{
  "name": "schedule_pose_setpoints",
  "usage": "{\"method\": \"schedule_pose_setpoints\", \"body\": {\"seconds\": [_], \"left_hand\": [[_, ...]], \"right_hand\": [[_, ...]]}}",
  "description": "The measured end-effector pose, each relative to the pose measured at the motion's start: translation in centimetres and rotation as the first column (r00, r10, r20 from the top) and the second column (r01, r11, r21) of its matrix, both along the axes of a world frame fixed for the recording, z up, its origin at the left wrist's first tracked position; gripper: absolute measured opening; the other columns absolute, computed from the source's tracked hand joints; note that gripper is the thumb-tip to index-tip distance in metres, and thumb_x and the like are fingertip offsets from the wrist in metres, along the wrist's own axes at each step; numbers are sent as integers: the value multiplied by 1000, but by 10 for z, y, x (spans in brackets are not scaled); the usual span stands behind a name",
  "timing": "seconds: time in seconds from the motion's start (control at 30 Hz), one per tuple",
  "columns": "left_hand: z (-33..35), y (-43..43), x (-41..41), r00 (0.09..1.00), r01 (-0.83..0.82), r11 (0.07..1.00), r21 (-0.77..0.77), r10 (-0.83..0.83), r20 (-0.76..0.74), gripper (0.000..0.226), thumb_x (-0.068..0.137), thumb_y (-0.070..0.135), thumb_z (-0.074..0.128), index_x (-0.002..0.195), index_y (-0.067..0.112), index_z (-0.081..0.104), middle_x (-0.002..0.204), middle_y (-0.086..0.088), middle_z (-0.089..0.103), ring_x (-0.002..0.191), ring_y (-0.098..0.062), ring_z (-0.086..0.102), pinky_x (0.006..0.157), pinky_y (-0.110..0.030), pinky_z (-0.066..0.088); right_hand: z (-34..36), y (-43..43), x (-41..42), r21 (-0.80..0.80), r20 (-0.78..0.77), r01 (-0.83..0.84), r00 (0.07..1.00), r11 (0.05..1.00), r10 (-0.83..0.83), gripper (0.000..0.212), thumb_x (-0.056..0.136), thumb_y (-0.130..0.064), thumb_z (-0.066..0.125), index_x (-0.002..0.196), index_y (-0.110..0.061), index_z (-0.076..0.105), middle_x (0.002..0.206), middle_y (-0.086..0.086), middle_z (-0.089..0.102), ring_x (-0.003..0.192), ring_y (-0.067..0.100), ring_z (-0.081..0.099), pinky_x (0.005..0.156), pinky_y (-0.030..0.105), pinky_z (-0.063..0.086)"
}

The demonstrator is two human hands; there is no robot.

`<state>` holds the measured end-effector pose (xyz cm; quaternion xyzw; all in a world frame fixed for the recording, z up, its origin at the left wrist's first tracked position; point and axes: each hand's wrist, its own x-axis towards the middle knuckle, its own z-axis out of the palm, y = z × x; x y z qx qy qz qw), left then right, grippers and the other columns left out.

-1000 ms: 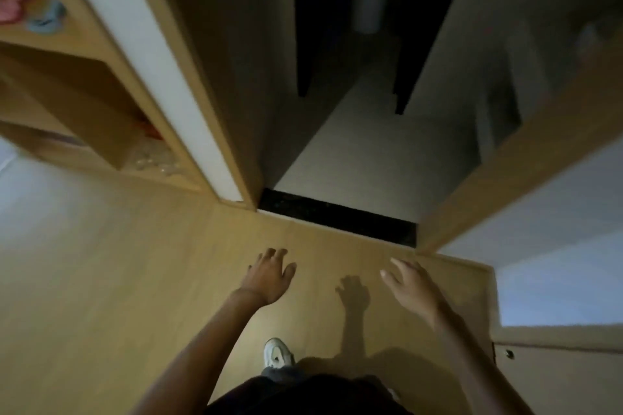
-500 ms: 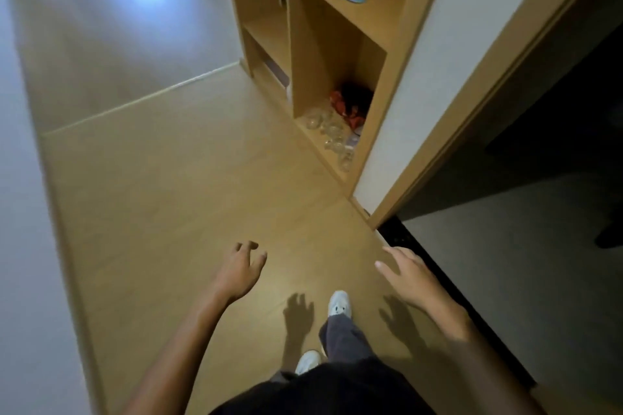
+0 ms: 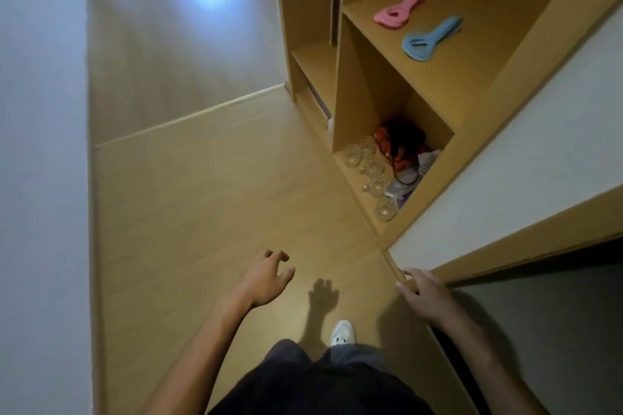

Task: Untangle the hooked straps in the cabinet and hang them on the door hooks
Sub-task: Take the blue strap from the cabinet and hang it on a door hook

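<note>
Looking down over the floor (image 3: 202,195), I see the open cabinet (image 3: 455,77) at right. My left grip (image 3: 266,280) hangs loosely curled and empty. My right grip (image 3: 424,296) is released, its fingers straight, near the wall (image 3: 505,162) corner. Straps (image 3: 397,141) lie tangled in the bottom compartment, behind glasses (image 3: 371,172).

Pink clip (image 3: 399,10) and blue clip (image 3: 429,39) lie side by side — clear glasses (image 3: 371,167) stand in a row.
</note>
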<state>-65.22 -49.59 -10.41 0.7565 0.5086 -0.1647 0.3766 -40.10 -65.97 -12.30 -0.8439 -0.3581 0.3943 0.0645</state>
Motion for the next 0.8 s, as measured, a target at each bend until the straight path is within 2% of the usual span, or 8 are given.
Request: {"method": "schedule_pose_setpoints", "body": {"seconds": [0.13, 0.23, 0.33, 0.43, 0.6, 0.8], "left_hand": [[14, 56, 11, 998, -43, 999, 10, 43, 36, 43, 96, 38, 42, 132, 14, 44, 135, -8, 43, 118, -24, 51, 102, -31, 38], [15, 106, 9, 997, -66, 998, 26, 64, 41, 39, 96, 35, 44, 127, 13, 49, 130, -10, 49, 122, -23, 48, 102, -29, 37], [12, 165, 8, 995, -87, 995, 40, 85, 46, 36, 96, 35, 45, 124, 13, 51, 127, -8, 51, 117, -21, 50, 99, -28, 38], [10, 233, 16, 995, -72, 996, 49, 69, 70, 35, 96, 34, 45, 124, 14, 51, 125, -7, 50, 115, -19, 50, 97, -27, 37], [21, 338, 49, 994, 62, 995, 84, -69, 82, 36, 97, 34, 43, 125, 13, 51, 125, -8, 51, 114, -20, 51, 95, -27, 37], [36, 428, 131, 949, 294, 947, 128, -305, 77, 35, 97, 32, 43, 128, 16, 48, 129, -7, 48, 124, -24, 46, 99, -26, 34]], "right_hand": [[14, 83, 29, 49, 16, -75, 997, 996, 75, 48, 95, -37, 46, 138, -17, 42, 143, 8, 41, 129, 24, 40, 105, 37, 36], [24, 144, 41, 112, 34, -118, 993, 987, 115, 48, 95, -39, 47, 137, -18, 42, 142, 6, 41, 128, 23, 41, 102, 35, 37], [28, 204, 50, 157, 37, -138, 990, 978, 134, 47, 95, -39, 46, 138, -20, 40, 143, 4, 38, 128, 21, 40, 99, 33, 38], [27, 260, 59, 197, 48, -135, 991, 971, 128, 46, 95, -38, 47, 137, -20, 42, 144, 4, 38, 131, 21, 37, 103, 34, 36], [36, 324, 72, 187, 57, -42, 998, 982, 32, 46, 94, -35, 50, 136, -18, 45, 144, 4, 40, 131, 20, 39, 104, 32, 35], [50, 357, 102, 162, 57, 119, 990, 980, -130, 45, 95, -34, 49, 137, -17, 43, 145, 2, 37, 132, 17, 37, 102, 27, 32]]}}
